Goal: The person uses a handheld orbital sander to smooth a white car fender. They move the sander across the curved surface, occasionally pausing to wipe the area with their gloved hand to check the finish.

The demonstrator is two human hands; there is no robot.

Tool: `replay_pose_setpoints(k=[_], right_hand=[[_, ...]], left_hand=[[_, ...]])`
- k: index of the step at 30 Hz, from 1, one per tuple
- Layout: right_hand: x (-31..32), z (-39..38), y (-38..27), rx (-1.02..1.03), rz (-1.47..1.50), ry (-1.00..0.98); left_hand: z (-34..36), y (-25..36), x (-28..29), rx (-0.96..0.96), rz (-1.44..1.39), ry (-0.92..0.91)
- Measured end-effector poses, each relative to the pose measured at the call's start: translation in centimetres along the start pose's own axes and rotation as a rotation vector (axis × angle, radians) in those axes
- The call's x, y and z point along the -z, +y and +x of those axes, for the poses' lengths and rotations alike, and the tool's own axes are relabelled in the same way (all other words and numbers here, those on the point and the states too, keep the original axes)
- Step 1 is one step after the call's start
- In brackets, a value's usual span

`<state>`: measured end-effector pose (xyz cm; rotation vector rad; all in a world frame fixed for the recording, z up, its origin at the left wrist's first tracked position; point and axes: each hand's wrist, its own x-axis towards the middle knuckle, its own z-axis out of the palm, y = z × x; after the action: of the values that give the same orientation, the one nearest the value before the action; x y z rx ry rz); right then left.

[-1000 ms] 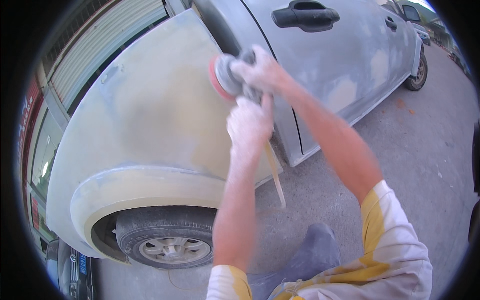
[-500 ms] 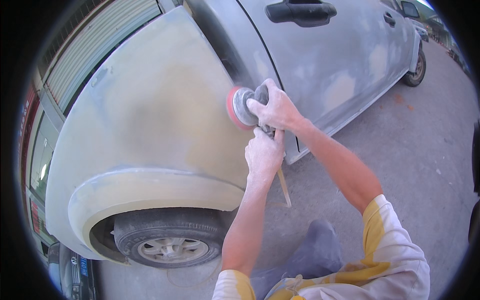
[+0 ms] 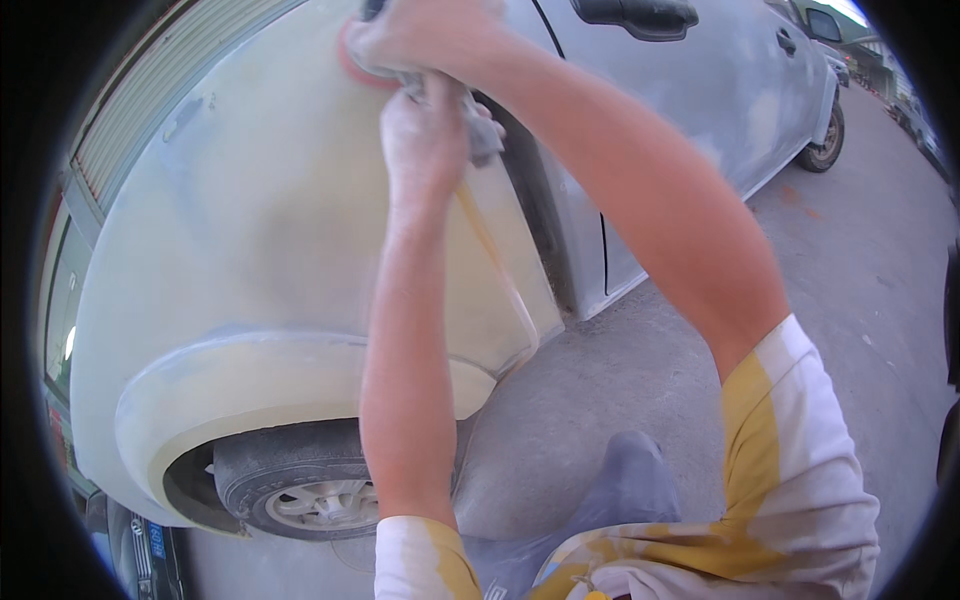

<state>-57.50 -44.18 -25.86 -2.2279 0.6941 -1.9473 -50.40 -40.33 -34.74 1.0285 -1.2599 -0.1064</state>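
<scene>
Over grey concrete ground [image 3: 870,300], we are shifting the round, red-padded grey sander [image 3: 357,66] from the right edge of the pale-yellow curved fender [image 3: 230,250] to its far part, seemingly working another area; our left hand [image 3: 424,140] is gripping the grey handle [image 3: 486,140], our right hand [image 3: 435,38] clasping the top.

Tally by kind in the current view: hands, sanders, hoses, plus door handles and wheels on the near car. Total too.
Hands: 2 (left hand, right hand)
Sander: 1
Hose: 1
Door handles: 2 (near handle, far handle)
Wheels: 2 (near wheel, far wheel)
Total: 8
</scene>
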Motion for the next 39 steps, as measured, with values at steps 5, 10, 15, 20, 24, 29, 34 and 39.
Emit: replay_pose_setpoints(k=[5, 10, 15, 20, 24, 29, 34, 39], right_hand=[[-2.1, -11.4, 5.1, -0.060, -0.081, 0.159], [-4.1, -26.1, 9.2, -0.321, 0.042, 0.110], [-4.7, -29.2, 9.9, -0.440, 0.082, 0.105], [-3.4, -14.1, 4.4, -0.079, 0.027, 0.196], [-1.4, -1.2, -0.1, -0.088, -0.035, -0.082], [-0.5, -3.3, 1.4, -0.132, 0.046, 0.077], [-1.9, -15.2, 7.1, -0.249, 0.047, 0.191], [-4.6, -28.8, 12.2, -0.473, 0.182, 0.123]], left_hand=[[-8.3, -7.8, -0.7, -0.104, 0.170, -0.048], [-20.1, -16.8, 0.3, 0.149, 0.222, -0.167], [-22.3, -18.3, 1.2, 0.217, 0.322, -0.237], [-9.9, -9.6, 1.6, -0.258, 0.300, 0.004], [-0.9, -0.5, 2.7, 0.011, 0.029, -0.092], [-2.2, -0.3, 1.0, 0.094, 0.142, -0.111], [-11.0, -8.8, -0.3, 0.008, 0.302, -0.108], [-21.1, -17.5, 0.1, 0.185, 0.519, -0.223]])
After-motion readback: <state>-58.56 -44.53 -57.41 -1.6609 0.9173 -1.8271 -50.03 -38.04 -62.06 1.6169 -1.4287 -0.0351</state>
